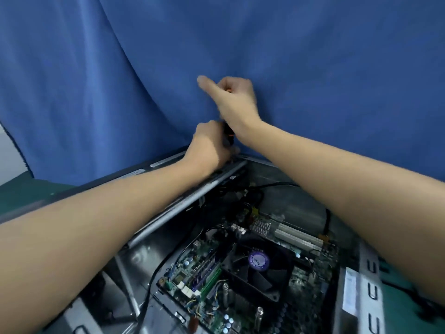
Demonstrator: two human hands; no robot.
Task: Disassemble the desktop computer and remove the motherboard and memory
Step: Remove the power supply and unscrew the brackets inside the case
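Up at the far corner of the open desktop case [192, 194], both hands meet on a black screwdriver [228, 131] with an orange band, held roughly upright. The right hand [237, 100] is on top, fingers curled round the handle end with a bit of orange showing between them and the thumb sticking out to the left. The left hand [209, 145] sits below it, fingers bent round the tool's lower part just above the case rim, though blur hides the tip. The case is bare grey metal, lying on its side on a green table [14, 194] before a hanging blue cloth [96, 68]. Inside, near the camera, the green motherboard [190, 266] lies flat on the case floor, crowded with small parts. A black fan [258, 273] with a purple hub sticker sits over its middle, memory sticks [208, 273] stand in slots just left of the fan, and long white slots [296, 237] lie beyond it. Black cables [252, 196] tangle at the far end
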